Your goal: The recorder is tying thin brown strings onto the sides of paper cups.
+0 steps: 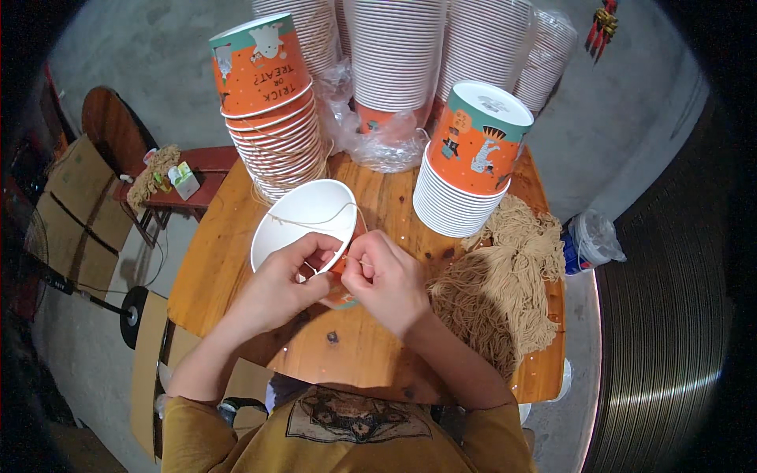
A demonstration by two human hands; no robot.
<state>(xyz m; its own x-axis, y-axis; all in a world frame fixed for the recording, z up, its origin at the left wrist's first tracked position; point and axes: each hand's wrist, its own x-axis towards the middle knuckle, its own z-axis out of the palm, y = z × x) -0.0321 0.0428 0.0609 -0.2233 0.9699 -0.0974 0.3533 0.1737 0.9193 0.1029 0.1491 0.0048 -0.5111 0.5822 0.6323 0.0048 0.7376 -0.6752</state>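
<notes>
A paper bucket (307,209), white inside with orange and green print outside, lies tilted on the table with its mouth facing up and left. My left hand (284,284) grips its near rim, the fingers partly inside and partly hidden. A thin tan cord (293,224) loops across the mouth to the rim's right side. There my right hand (388,284) is closed in a pinch on a cord end, close against the bucket's outer wall. Right of that hand lies a heap of tan cords (516,276) on the table's right side.
Upside-down stacked buckets with cords (264,75) stand at the back left, others without visible cords (475,150) at the back right. Plastic-wrapped bucket stacks (398,55) rise behind the wooden table (229,276). A red bench (213,162) and a fan (134,315) are at left.
</notes>
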